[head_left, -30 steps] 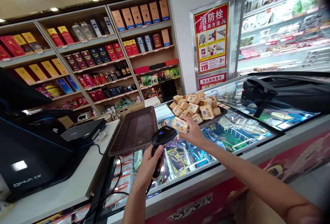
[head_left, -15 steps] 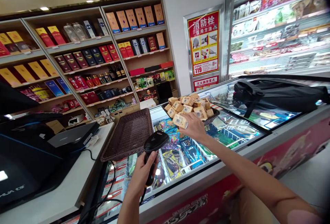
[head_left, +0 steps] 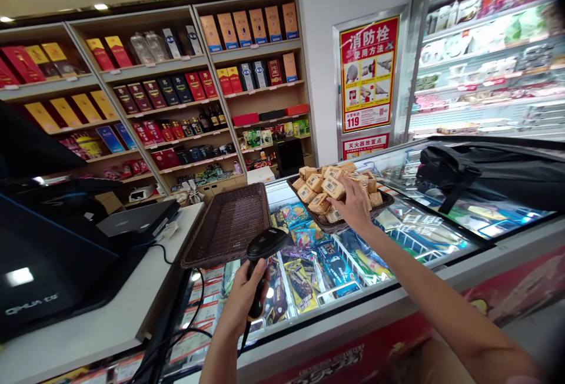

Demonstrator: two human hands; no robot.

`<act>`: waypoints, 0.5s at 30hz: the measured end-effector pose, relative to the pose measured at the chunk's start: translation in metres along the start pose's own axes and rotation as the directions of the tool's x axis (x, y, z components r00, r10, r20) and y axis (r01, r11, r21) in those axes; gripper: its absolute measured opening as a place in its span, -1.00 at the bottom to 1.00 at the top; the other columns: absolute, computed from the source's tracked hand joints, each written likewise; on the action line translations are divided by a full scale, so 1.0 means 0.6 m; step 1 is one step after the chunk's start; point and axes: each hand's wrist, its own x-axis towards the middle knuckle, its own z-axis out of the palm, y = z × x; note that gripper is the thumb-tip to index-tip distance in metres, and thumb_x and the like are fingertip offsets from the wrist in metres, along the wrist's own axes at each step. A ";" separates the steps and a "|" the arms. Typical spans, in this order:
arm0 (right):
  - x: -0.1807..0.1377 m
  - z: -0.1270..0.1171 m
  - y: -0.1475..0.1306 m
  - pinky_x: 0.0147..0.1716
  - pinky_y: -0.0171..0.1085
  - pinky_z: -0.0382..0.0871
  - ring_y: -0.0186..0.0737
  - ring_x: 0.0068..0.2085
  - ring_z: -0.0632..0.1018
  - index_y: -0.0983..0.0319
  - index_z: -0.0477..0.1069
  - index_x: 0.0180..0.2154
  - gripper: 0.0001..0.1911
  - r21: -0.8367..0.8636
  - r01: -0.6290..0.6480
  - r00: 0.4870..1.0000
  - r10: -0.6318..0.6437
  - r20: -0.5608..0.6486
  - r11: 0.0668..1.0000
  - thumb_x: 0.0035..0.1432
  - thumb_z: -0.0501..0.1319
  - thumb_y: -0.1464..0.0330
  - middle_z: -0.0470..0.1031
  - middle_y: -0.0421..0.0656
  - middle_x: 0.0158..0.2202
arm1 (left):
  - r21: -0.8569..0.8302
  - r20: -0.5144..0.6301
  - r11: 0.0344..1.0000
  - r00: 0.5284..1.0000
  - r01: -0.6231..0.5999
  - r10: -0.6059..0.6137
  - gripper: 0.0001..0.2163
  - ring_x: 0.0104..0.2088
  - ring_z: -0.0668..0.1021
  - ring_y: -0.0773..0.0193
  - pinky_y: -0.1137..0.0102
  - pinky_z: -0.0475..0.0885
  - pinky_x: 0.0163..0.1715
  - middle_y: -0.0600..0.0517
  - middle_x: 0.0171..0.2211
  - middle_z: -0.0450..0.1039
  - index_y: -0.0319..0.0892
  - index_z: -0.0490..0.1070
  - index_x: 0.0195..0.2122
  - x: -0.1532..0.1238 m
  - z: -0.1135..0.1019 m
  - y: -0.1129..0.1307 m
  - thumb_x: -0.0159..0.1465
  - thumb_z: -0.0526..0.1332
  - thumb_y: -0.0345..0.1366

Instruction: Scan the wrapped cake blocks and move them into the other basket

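Observation:
My left hand (head_left: pixel 247 293) is closed round the handle of a black barcode scanner (head_left: pixel 267 244), its head tilted over the glass freezer top. A dark cable runs down from the handle. My right hand (head_left: pixel 355 206) reaches into a brown wicker basket (head_left: pixel 320 223) heaped with several small tan packages, many with barcodes showing. Thumb and forefinger are at the sides of one package (head_left: pixel 332 187) on top of the heap; the other fingers partly hide the packages behind.
Another wicker basket (head_left: pixel 229 219), its woven bottom bare, lies left of the scanner. A checkout machine (head_left: pixel 48 254) and counter are at the left. A black bag (head_left: pixel 485 175) lies on the freezer (head_left: pixel 441 260) at right. Shelves of boxed goods line the back wall.
My right hand has moved from in front of the heaped basket, where it held a package, onto the heap. The scanner stays in my left hand. The view has turned slightly left.

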 end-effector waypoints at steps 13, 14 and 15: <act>-0.068 0.022 -0.136 0.19 0.12 0.27 0.10 0.18 0.40 0.20 0.37 0.04 -0.69 0.114 0.109 0.993 -0.104 -0.056 0.987 0.27 0.19 0.30 0.38 0.10 0.11 | -0.052 -0.110 0.997 0.992 -0.061 0.055 -0.58 -0.66 0.30 0.45 0.50 0.19 -0.65 0.13 -0.50 0.35 -0.15 0.32 -0.36 0.018 -0.033 0.007 0.19 0.26 0.15; -0.071 0.034 -0.152 0.18 0.11 0.29 0.09 0.17 0.42 0.19 0.38 0.02 -0.71 0.140 0.115 0.993 -0.114 -0.016 0.983 0.28 0.18 0.30 0.40 0.09 0.10 | -0.027 -0.102 0.997 0.992 -0.074 0.071 -0.58 -0.66 0.30 0.44 0.49 0.20 -0.64 0.13 -0.51 0.34 -0.14 0.32 -0.37 0.026 -0.037 0.012 0.20 0.25 0.16; -0.074 0.047 -0.167 0.17 0.10 0.32 0.07 0.15 0.43 0.19 0.38 0.01 -0.73 0.170 0.124 0.991 -0.130 0.025 0.978 0.28 0.17 0.30 0.41 0.07 0.08 | 0.024 -0.096 0.995 0.990 -0.097 0.099 -0.57 -0.66 0.30 0.42 0.47 0.20 -0.64 0.13 -0.53 0.33 -0.14 0.32 -0.38 0.037 -0.041 0.017 0.20 0.23 0.17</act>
